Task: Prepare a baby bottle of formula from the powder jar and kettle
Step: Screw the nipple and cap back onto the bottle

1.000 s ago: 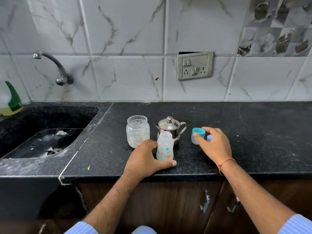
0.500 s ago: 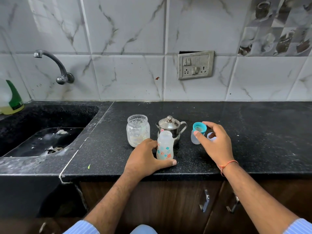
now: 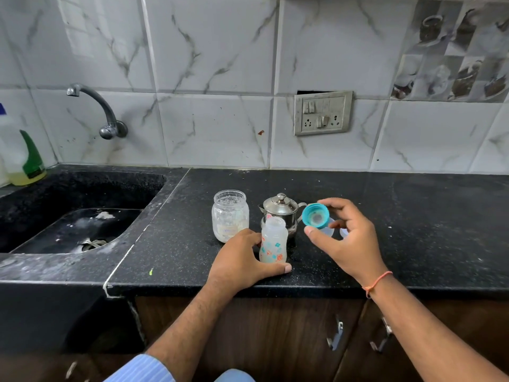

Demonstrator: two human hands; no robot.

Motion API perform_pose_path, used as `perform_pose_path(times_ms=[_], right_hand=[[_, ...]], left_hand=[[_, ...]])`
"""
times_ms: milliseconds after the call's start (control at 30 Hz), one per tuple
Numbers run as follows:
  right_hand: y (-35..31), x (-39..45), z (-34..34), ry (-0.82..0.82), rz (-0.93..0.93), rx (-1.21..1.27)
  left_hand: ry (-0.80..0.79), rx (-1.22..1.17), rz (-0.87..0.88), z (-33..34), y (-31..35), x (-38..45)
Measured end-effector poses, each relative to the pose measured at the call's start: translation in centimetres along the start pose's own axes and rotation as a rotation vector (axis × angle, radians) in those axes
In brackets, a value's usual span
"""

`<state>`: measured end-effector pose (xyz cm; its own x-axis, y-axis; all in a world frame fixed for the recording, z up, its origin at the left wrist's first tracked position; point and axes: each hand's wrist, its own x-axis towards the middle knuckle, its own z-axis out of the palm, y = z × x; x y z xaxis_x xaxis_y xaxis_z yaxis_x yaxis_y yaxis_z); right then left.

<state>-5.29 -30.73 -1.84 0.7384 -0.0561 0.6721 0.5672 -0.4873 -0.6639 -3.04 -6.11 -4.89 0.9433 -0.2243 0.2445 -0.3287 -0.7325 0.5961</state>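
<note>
1. We saw the left hand (image 3: pixel 242 260) gripping the open baby bottle (image 3: pixel 273 241), upright on the black table (image 3: pixel 413 216).
2. The right hand (image 3: pixel 349 238) pinched the teal bottle cap (image 3: pixel 315 215), lifted just right of the kettle (image 3: pixel 281 209).
3. The powder jar (image 3: pixel 230 215) stood left of the kettle.

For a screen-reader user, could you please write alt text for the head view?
A person's left hand steadies an open baby bottle on a black counter while the right hand holds its teal nipple ring above the counter. A powder jar and steel kettle stand behind.
</note>
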Motion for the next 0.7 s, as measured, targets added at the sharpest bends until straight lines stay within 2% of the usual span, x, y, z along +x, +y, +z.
perform_pose_path(times_ms=[100, 367, 500, 700], right_hand=[[-1.6, 1.1, 0.2, -0.193, 0.028, -0.097], [-3.5, 4.4, 1.6, -0.454, 0.034, -0.144], [-3.6, 4.8, 2.5, -0.507, 0.084, -0.138], [-2.9, 4.3, 3.4, -0.475, 0.171, -0.047]], left_hand=[[0.014, 0.014, -0.006, 0.2, -0.2, 0.2], [0.012, 0.007, -0.012, 0.2, -0.3, 0.3], [0.007, -0.006, -0.016, 0.2, -0.4, 0.2], [0.000, -0.026, -0.012, 0.1, -0.3, 0.1]])
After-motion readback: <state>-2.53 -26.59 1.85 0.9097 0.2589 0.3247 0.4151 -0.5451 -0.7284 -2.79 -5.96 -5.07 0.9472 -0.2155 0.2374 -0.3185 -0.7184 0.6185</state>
